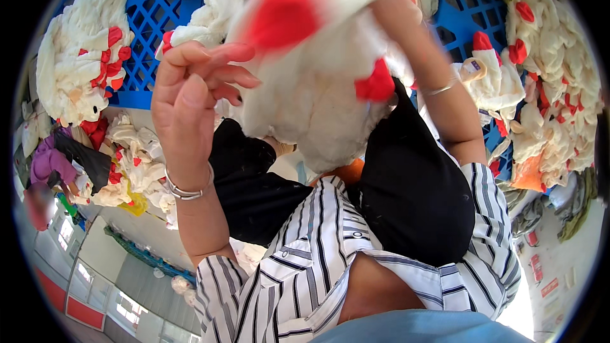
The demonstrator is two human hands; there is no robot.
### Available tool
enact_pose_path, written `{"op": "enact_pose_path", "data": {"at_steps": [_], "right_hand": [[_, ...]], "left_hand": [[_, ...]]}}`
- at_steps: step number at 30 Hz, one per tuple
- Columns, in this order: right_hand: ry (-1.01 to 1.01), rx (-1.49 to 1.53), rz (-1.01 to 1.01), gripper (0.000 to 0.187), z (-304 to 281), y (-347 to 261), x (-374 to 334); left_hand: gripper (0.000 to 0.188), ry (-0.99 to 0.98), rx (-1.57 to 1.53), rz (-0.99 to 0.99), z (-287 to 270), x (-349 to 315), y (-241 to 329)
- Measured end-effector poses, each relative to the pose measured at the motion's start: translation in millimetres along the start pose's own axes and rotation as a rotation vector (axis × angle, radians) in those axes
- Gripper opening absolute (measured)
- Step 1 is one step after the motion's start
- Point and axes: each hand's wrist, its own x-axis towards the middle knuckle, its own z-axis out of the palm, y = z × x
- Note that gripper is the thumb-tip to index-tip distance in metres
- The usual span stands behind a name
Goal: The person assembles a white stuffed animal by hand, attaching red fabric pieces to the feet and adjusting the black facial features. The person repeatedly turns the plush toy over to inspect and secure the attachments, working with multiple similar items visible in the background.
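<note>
A soft white plush piece (305, 101), perhaps an unstuffed toy skin, hangs in front of me over my lap. It has a large red patch (283, 9), smeared by motion, and a smaller red tip (376, 82) lower down. My right hand (397, 16) grips its upper right edge; that hand is blurred and its fingertips are hidden by the cloth. Just left of the plush, my left hand (194, 86) is raised with fingers apart and loosely bent, holding nothing. Its fingertips come close to the red patch; whether they touch it I cannot tell.
Blue plastic lattice crates (149, 19) stand ahead. White plush pieces with red parts are heaped at the left (73, 51) and right (553, 70). A co-worker in purple (51, 162) is at the far left beside another pile. My knees (413, 197) are below the plush.
</note>
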Motion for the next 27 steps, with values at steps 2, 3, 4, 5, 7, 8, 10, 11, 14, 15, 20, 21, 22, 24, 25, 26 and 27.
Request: {"op": "enact_pose_path", "data": {"at_steps": [2, 3, 4, 5, 7, 8, 10, 11, 14, 15, 20, 21, 22, 24, 25, 26, 27], "right_hand": [[0.301, 0.167, 0.115, 0.028, -53.9, 10.2, 2.5], [0.426, 0.275, 0.107, 0.028, -73.2, 5.2, 2.9], [0.514, 0.334, 0.069, 0.029, -86.2, -2.7, 1.4], [0.567, 0.341, 0.027, 0.03, -95.4, -11.7, 0.6], [0.585, 0.287, -0.023, 0.032, -102.6, -28.2, 6.7], [0.549, 0.263, -0.033, 0.032, -91.5, -30.0, 10.0], [0.414, 0.165, -0.009, 0.034, -63.4, -25.8, 22.0], [0.331, 0.094, 0.012, 0.035, -47.8, -18.2, 25.3], [-0.032, -0.174, 0.08, 0.037, 25.0, 25.4, 33.7], [-0.176, -0.323, 0.09, 0.038, 51.3, 45.8, 33.8], [-0.366, -0.541, 0.08, 0.014, 88.2, 97.3, 17.3], [-0.331, -0.496, 0.1, 0.015, 85.8, 99.5, 14.7], [-0.295, -0.447, 0.11, 0.015, 83.5, 99.4, 14.6], [-0.221, -0.369, 0.06, 0.016, 80.7, 99.9, 13.4], [-0.184, -0.342, 0.003, 0.017, 80.6, 101.2, 9.7], [-0.151, -0.314, -0.055, 0.017, 81.4, 101.9, 6.2], [-0.144, -0.282, -0.066, 0.018, 83.9, 99.1, 6.5]], "left_hand": [[0.022, -0.026, -0.027, -0.013, -10.3, 4.1, -4.5], [0.02, -0.025, -0.045, -0.013, -16.3, 1.7, -6.8], [0.018, -0.023, -0.062, -0.012, -19.9, -1.5, -9.1], [0.017, -0.028, -0.074, -0.012, -19.8, 0.8, -11.9], [0.017, -0.04, -0.097, 0.001, -19.1, 8.1, -10.1], [0.017, -0.023, -0.075, 0.007, -18.7, 6.1, -8.4], [0.016, -0.006, -0.043, 0.011, -15.3, 6.9, -5.1], [0.016, -0.01, -0.028, 0.01, -12.5, 8.6, -4.2], [0.014, 0.007, 0.067, 0.013, -3.3, 6.4, 0.4], [0.014, 0.014, 0.119, 0.017, -0.2, 6.5, 1.3], [0.019, 0.035, 0.414, -0.119, -1.9, 19.4, -12.7], [0.023, 0.006, 0.485, -0.145, -7.6, 24.3, -21.4], [0.027, -0.015, 0.562, -0.168, -15.8, 28.9, -30.0], [0.038, -0.019, 0.767, -0.189, -39.0, 42.9, -55.5], [0.045, -0.004, 0.893, -0.185, -54.7, 52.1, -76.2], [0.052, 0.014, 1.018, -0.184, -72.7, 61.1, -100.2], [0.058, 0.05, 1.172, -0.087, -101.0, 69.7, -128.8]]}}
